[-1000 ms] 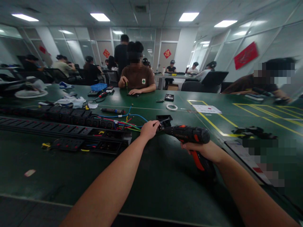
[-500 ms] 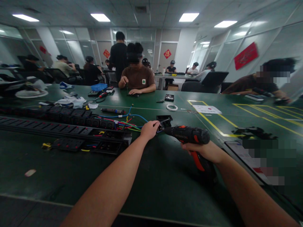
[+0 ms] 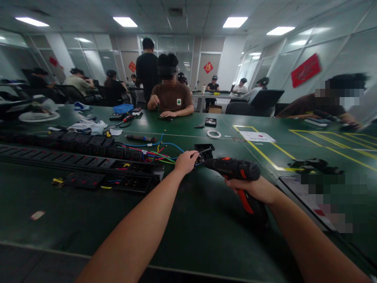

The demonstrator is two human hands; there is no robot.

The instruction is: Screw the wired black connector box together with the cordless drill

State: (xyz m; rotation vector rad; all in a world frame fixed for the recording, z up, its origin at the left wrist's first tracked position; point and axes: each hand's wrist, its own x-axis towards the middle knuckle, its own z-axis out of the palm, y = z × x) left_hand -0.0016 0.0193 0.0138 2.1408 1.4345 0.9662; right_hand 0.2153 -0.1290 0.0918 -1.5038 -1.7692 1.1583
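Note:
My right hand [image 3: 253,188] is wrapped round the grip of a black and orange cordless drill [image 3: 232,168]. The drill's nose points left and meets a small black part [image 3: 203,158] at the ends of the wires. My left hand [image 3: 187,162] pinches that part from the left, its fingertips close to the drill's tip. Red, green and blue wires [image 3: 159,155] run from behind my left hand to a long black socket strip [image 3: 73,159]. A black open frame [image 3: 205,147] lies just behind the part. The contact point is too small to make out.
A dark screwdriver-like tool [image 3: 140,138] and a white ring [image 3: 213,134] lie beyond the wires. To the right are a white sheet [image 3: 257,136], yellow tape lines and a tablet-like screen [image 3: 306,202]. A co-worker [image 3: 173,96] sits across the green table [image 3: 188,236].
My drill has shifted very slightly to the left, its nose still at the part. My left hand has stayed in place.

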